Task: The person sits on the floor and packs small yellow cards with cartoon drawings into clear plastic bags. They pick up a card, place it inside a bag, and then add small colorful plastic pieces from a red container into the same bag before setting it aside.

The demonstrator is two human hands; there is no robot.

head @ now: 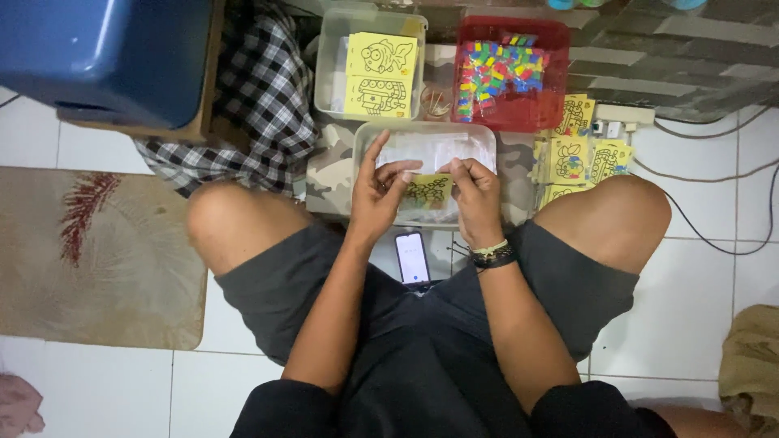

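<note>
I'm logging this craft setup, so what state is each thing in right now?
Left hand: pinching the yellow card.
Right hand: pinching the same card.
Yellow card: held flat over the clear tray.
Clear tray: lidless, holding clear packets.
Red basket: full of colourful pieces.
Phone: screen lit.

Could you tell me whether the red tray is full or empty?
Partly full: the red tray holds a heap of small coloured pieces.

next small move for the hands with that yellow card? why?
Probably lower the yellow card into the clear tray just beneath it. Both the left hand and right hand pinch the card at its ends, right above the tray, which already holds clear plastic sleeves.
</note>
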